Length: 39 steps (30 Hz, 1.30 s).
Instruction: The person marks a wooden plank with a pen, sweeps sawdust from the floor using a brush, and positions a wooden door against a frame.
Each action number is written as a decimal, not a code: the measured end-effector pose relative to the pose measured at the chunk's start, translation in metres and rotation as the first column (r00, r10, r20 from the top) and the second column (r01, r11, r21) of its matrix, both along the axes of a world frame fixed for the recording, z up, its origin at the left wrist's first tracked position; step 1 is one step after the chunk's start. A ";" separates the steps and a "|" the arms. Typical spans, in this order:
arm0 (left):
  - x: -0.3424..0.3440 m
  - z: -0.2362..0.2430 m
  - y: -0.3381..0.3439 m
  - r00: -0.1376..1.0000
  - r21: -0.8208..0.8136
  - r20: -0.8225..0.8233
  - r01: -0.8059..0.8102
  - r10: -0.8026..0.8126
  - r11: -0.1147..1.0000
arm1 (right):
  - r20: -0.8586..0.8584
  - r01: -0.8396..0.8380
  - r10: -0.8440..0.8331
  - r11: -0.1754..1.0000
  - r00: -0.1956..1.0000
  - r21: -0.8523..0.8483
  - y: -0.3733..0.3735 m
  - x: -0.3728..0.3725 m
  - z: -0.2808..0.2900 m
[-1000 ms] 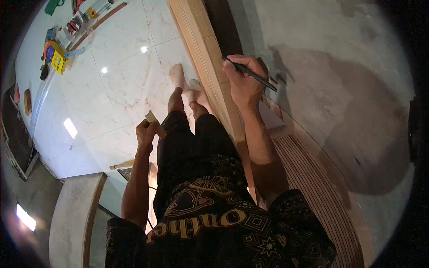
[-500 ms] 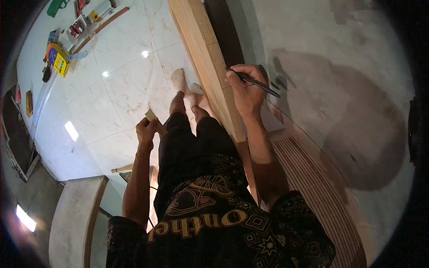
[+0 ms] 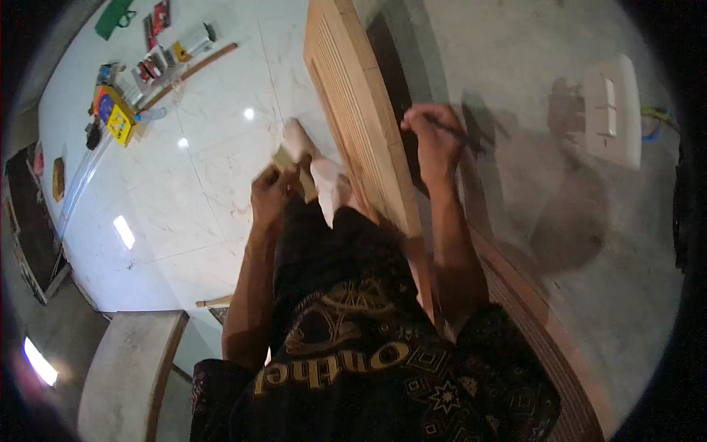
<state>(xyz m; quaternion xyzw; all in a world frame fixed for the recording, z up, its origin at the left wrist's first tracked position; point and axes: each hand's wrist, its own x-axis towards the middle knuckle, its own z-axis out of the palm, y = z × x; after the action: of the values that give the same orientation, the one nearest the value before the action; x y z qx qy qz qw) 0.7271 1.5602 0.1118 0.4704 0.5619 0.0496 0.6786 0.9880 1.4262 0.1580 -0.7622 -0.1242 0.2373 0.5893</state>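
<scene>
My left hand point(image 3: 269, 193) is closed on a small pale yellowish flat piece point(image 3: 281, 156), which sticks out past the fingertips over the white floor. What it is made of is hard to tell. In my right hand point(image 3: 439, 151) a thin black pen-like tool point(image 3: 465, 138) is pinched, smeared by motion, its rear end pointing right. The right fingertips are beside the edge of a light wooden panel point(image 3: 390, 125) with grooved lines, which stands between my legs and the wall. Whether they touch it I cannot tell.
On the tiled floor point(image 3: 221, 184) at the far left lie a yellow box point(image 3: 118, 121), a green tool point(image 3: 114, 18) and a long wooden strip point(image 3: 191, 74). A white wall plate point(image 3: 613, 110) with loose wires is at the right. A pale slab point(image 3: 125, 368) stands lower left.
My view has shifted, bringing the wall plate in at the right. The left hand has moved right and up toward my feet. The right hand sits farther right, still holding the black tool.
</scene>
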 end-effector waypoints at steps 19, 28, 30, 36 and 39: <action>0.223 0.021 0.148 0.919 0.104 0.191 0.331 -0.345 0.938 | -0.215 0.139 -0.142 0.990 0.966 -0.030 0.107 0.049 0.002; 0.235 0.037 0.127 0.934 0.013 0.139 0.331 -0.329 0.944 | -0.398 0.276 -0.193 0.947 0.897 0.162 0.092 0.060 -0.019; 0.235 0.030 0.126 0.943 0.040 0.160 0.291 -0.294 0.956 | -0.402 0.286 -0.200 0.943 0.893 0.167 0.093 0.061 -0.023; 0.235 0.034 0.125 0.937 0.070 0.159 0.303 -0.310 0.951 | -0.403 0.262 -0.156 0.938 0.902 0.225 0.090 0.057 -0.030; 0.236 0.034 0.125 0.947 0.048 0.140 0.285 -0.289 0.957 | -0.398 0.220 -0.115 0.948 0.910 0.230 0.090 0.059 -0.031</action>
<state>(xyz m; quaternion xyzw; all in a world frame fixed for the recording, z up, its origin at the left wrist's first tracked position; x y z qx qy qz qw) 0.9630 1.6852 0.1461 0.5513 0.4358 -0.0076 0.7114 1.0469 1.5158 0.1269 -0.6220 0.0275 0.3093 0.7188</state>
